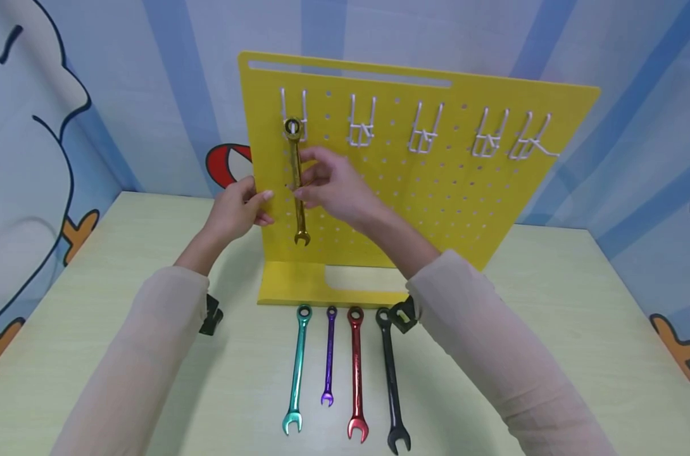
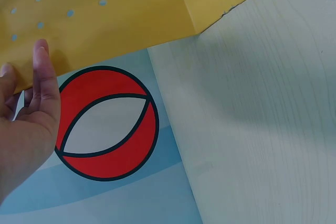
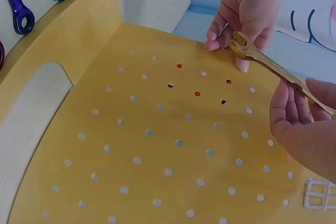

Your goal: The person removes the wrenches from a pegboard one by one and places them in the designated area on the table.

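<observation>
We pinch the gold wrench (image 1: 297,183) in our right hand (image 1: 333,190); it hangs from the far-left hook (image 1: 294,114). Our left hand (image 1: 239,206), fingers straight, steadies the yellow pegboard (image 1: 436,190). Letting go carelessly could unhook it.

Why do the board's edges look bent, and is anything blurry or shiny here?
Head view: the wide lens bows the yellow board, and the wrenches on the table glint. Left wrist view: the left hand is close and soft. Right wrist view: sharp, with the gold wrench gleaming by the right hand.
</observation>
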`<state>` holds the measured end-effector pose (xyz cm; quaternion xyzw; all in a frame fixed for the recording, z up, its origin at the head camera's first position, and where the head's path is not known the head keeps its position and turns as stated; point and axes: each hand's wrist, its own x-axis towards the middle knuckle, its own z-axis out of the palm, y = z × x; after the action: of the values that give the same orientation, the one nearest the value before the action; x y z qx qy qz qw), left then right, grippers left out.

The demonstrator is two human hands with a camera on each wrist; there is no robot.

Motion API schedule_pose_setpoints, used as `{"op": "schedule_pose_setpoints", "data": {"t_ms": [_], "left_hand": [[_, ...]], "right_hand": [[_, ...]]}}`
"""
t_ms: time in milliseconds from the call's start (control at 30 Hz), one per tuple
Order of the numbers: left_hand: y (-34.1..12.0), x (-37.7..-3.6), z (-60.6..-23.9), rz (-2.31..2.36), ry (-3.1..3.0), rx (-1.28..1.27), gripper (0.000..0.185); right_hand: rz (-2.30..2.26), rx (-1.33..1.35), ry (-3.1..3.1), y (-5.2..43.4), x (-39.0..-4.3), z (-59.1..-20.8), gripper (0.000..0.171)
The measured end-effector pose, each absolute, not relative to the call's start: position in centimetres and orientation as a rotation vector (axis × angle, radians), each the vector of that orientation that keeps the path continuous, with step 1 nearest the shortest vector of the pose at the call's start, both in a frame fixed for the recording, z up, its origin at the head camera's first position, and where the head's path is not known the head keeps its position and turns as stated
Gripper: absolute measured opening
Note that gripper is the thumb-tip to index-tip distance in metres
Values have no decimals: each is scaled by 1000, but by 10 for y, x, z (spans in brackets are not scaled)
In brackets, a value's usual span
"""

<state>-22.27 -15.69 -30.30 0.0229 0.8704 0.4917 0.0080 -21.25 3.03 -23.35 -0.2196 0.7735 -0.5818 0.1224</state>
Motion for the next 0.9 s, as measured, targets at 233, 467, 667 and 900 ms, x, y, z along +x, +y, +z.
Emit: {"op": "schedule_pose_setpoints", "data": {"t_ms": [233, 467, 667, 900], "left_hand": [[-157, -223, -303, 1540, 2719, 71, 25], [-157, -224, -303, 1544, 2713, 57, 26], [-157, -223, -303, 1537, 2720, 52, 26], [-156, -224, -303, 1536, 2723, 58, 26]], "right_hand": [[-1746, -590, 2273, 31, -212, -234, 42], [-1753, -622, 2266, 32, -208, -233, 40], [-1721, -651, 2261, 36, -203, -231, 40], [-1713, -678, 2230, 39, -199, -230, 35]]}}
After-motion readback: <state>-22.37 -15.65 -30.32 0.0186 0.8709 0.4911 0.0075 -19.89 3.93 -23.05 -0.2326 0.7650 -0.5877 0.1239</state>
